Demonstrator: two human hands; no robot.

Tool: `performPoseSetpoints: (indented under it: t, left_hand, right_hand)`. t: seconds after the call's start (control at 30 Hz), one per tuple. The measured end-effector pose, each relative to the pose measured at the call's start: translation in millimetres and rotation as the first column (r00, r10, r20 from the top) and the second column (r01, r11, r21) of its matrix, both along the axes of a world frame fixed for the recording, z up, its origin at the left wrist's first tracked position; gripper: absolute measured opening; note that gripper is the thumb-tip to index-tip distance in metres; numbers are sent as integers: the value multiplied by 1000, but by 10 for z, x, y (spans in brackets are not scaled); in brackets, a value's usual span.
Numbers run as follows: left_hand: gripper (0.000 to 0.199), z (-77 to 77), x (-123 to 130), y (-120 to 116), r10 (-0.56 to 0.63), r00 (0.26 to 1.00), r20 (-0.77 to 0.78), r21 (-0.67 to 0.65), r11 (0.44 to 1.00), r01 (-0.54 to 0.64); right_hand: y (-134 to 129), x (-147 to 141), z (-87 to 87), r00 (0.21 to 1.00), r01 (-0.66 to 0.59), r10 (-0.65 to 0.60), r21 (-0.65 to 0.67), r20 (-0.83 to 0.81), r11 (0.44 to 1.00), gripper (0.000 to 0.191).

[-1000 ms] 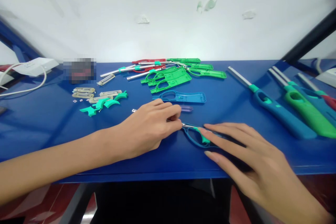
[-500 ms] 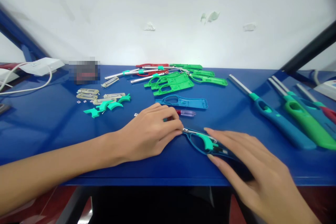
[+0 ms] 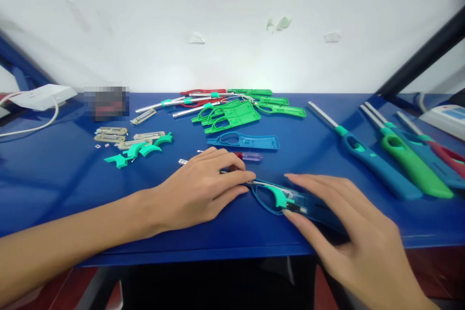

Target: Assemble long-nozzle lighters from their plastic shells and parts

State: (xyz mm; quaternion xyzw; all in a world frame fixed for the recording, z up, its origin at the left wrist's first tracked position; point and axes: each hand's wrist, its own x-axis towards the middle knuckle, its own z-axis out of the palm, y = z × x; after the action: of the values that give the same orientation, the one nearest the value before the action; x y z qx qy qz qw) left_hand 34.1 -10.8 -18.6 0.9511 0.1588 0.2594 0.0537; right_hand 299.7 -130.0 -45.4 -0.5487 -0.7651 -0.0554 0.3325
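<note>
A blue lighter half-shell lies at the table's front edge, its inside facing up. Fitted in it are a teal trigger, a thin wire and a small black part. My left hand is closed around its front end, where the metal tube goes; the fingers hide most of that part. Over the rear of the shell, my right hand has its thumb and forefinger spread apart. The thumb tip touches the lower edge near the trigger, while the forefinger hovers above the upper edge. A screwdriver with a clear handle lies behind my left hand.
Behind are a blue half-shell, green half-shells and metal tubes. Teal triggers and clear fuel tanks lie left. Assembled blue and green lighters lie right. A white power strip stands far left.
My right forefinger has lifted off the shell's upper edge, widening its gap from the thumb. My left hand keeps its hold on the front end. The view has shifted slightly right.
</note>
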Motion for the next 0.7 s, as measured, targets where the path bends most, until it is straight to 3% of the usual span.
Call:
performPoseSetpoints:
  t: [0.27,0.5,0.7]
  left_hand:
    - [24,19,-1,-18,9,1000,-22,-26,1000,-9]
    - [22,33,6,9,4,999,44,4,1000,-4]
    - [26,55,20,-32,-62,997,40,-11,998,63]
  right_hand:
    - [24,-13,14,1000,-7,9,80,-30,997,21]
    - [19,-24,7,996,28,-17,131,-84,991,18]
    - [32,-22,-1,998,22,-15,127,-59,992,14]
